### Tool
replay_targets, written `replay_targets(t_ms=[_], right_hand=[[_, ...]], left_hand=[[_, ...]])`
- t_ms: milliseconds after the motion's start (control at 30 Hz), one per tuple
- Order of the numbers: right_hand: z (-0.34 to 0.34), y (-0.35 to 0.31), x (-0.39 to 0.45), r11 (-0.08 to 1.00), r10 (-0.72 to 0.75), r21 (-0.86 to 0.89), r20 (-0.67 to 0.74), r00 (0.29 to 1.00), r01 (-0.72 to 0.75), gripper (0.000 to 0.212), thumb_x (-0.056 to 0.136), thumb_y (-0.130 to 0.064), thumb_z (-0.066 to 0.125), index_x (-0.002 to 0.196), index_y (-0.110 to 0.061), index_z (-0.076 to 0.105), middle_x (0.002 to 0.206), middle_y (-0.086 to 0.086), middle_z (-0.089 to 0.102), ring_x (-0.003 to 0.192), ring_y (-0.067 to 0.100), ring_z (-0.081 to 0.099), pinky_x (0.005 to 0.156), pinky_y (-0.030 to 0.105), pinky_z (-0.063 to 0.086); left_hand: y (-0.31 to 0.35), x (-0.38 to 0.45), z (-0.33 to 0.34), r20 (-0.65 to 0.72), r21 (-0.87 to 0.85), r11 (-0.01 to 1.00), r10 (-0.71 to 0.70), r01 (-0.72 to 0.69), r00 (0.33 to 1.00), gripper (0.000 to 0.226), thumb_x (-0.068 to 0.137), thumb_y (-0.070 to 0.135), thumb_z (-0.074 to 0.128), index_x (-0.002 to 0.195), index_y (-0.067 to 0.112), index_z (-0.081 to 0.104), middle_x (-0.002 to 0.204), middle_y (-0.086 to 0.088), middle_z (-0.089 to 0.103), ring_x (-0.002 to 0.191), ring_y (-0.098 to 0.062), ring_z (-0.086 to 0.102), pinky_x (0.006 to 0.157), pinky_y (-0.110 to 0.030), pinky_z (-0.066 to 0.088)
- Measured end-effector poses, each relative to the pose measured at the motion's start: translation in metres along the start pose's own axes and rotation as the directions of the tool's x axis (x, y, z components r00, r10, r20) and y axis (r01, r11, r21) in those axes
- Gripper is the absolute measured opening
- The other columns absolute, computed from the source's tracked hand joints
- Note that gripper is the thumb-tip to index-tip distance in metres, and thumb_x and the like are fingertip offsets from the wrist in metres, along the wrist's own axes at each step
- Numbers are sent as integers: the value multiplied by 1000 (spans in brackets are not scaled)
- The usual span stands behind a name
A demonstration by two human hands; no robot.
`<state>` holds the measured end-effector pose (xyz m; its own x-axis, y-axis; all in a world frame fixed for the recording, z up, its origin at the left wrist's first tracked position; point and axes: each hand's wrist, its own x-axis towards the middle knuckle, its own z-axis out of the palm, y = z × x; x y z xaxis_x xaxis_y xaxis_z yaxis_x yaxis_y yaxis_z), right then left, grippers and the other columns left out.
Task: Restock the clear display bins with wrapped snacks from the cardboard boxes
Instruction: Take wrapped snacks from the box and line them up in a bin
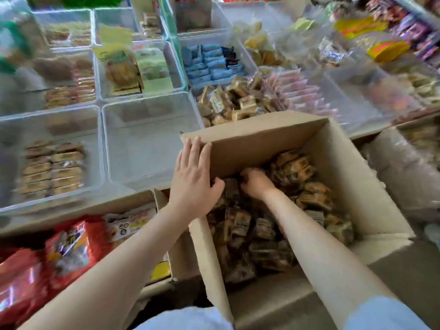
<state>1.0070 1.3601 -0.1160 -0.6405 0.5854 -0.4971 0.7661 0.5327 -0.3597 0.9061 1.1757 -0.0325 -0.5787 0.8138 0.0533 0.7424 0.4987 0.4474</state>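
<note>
An open cardboard box (333, 148) sits in front of me, filled with brown wrapped snacks (262, 229). My left hand (194, 177) lies flat with straight fingers against the box's left wall, near its far corner. My right hand (254, 182) reaches down inside the box, fingers curled into the heap of wrapped snacks. Just beyond the box's left side stands a clear display bin (147, 148) with nothing visible in it. Another clear bin (14, 163) to its left holds rows of wrapped biscuits (52, 167).
More clear bins with wrapped sweets, such as blue packets (212, 63) and pink packets (302, 91), fill the shelf behind. Red snack bags (47, 263) lie at lower left. Another cardboard box (164, 206) stands left of the open one. The view is motion-blurred.
</note>
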Motion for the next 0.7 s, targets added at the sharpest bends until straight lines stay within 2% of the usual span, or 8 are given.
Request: replay_targets(t_ms=[67,133,233,333,433,500,600,700], right_hand=[[10,0,13,998,-39,-38,30,999,40,44,97,-22,57,140,-12,53,144,17,48,131,34,47,107,36,40],[24,-2,27,998,-61,-21,73,995,62,44,98,-24,57,140,-11,52,144,17,50,131,34,49,107,36,42],[50,-6,45,996,-25,-79,142,990,36,54,100,-35,51,146,-11,40,147,19,43,133,37,45,108,42,42],[71,-13,50,971,57,-233,60,997,-42,56,103,-42,43,147,-8,30,148,21,35,136,40,36,104,48,41],[84,-17,49,941,51,-332,-41,998,-62,49,106,-27,39,148,-5,26,149,22,34,136,38,37,103,43,42],[87,-15,51,923,23,-382,-62,998,-45,47,104,-20,41,147,-5,28,148,21,36,135,37,39,100,43,45],[82,-12,49,938,17,-346,-2,1000,-16,56,99,-18,53,147,-8,26,148,20,37,136,37,38,102,44,44],[65,-4,49,991,59,-122,99,993,-47,74,92,-24,64,151,-9,21,146,18,44,137,36,40,106,43,42]], left_hand=[[-3,-2,-2,5,3,1000,6,-6,1000,78,89,40,48,158,13,21,169,-8,7,155,-24,-5,126,-41,1],[-3,-5,-4,21,15,1000,1,-2,1000,79,89,40,47,159,14,19,169,-6,5,155,-22,-6,127,-43,2],[1,-7,-5,41,24,1000,-17,16,999,81,88,41,45,160,16,17,169,-5,2,155,-19,-9,127,-41,0],[2,-5,-5,35,9,1000,-30,30,999,81,88,38,48,159,17,18,169,-4,4,155,-19,-8,127,-44,2],[1,-5,-5,32,10,999,-38,38,999,80,89,37,50,160,19,18,169,-3,5,155,-17,-8,127,-43,1],[1,-5,-6,25,9,999,-37,37,999,80,89,36,52,160,19,18,169,-2,6,155,-16,-8,127,-42,1],[2,-4,-5,15,-1,999,-39,39,999,78,92,33,56,159,20,19,169,-2,7,155,-16,-7,126,-41,1],[2,-4,-4,4,-9,999,-38,38,999,77,93,30,58,159,20,19,169,0,7,154,-15,-7,125,-40,0]])
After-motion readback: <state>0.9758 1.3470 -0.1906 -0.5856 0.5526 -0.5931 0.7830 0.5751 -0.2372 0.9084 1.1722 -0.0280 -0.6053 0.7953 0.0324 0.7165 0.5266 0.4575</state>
